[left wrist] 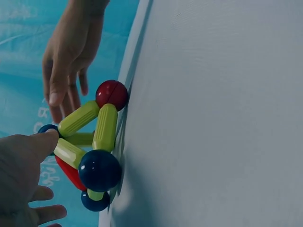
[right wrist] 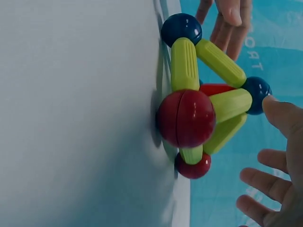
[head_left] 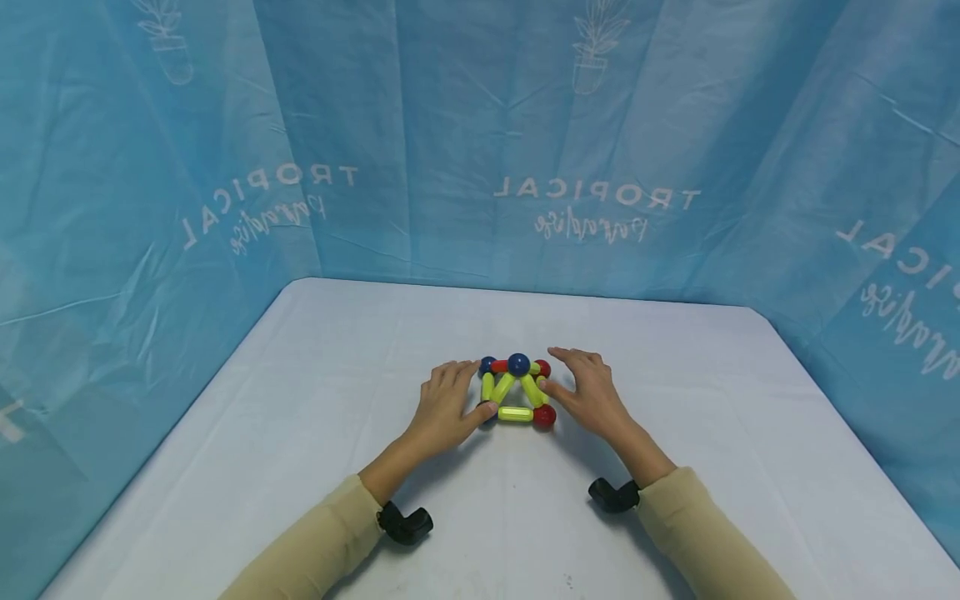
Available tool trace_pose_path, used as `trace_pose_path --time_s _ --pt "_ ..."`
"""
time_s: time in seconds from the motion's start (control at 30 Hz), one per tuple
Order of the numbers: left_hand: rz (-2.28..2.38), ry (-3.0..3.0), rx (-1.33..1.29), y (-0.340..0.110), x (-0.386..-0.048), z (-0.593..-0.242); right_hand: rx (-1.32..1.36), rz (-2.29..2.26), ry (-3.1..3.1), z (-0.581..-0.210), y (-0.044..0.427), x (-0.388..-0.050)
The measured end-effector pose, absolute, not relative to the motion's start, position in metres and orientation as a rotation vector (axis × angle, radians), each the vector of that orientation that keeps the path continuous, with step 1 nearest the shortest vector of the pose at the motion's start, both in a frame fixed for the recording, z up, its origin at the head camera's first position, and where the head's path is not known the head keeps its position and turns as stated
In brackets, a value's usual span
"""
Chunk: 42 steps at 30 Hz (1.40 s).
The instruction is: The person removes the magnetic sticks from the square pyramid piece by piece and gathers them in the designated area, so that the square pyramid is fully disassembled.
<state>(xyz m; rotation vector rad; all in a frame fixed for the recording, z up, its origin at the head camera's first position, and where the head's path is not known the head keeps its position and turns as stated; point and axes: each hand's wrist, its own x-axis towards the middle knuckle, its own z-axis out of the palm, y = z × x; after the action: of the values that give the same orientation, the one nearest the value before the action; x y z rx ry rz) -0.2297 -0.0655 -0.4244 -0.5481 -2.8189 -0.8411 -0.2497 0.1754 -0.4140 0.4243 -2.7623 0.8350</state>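
A structure of yellow-green rods, one red rod, blue balls and red balls stands on the white table, one blue ball raised on top. My left hand is at its left side, fingers spread; in the head view the thumb overlaps the near left blue ball, and contact is unclear. At the right side my right hand has its fingers spread, the thumb close to the rods. The right wrist view shows the right hand beside the top blue ball, without a grip on it.
The white-covered table extends around the structure. Blue printed curtains hang behind it and along both sides. Black curved devices are strapped at both wrists, above the table surface.
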Motion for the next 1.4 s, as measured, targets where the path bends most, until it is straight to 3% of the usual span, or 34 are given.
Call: trace_pose_path --time_s 0.47,1.4 --pt "-1.156 -2.705 -0.401 -0.050 -0.238 -0.430 0.530 1.009 -2.731 -0.413 0.161 -0.263" --pt "-1.220 -2.662 -0.373 -0.038 -0.249 -0.435 0.575 1.137 -2.756 -0.407 0.151 -0.271"
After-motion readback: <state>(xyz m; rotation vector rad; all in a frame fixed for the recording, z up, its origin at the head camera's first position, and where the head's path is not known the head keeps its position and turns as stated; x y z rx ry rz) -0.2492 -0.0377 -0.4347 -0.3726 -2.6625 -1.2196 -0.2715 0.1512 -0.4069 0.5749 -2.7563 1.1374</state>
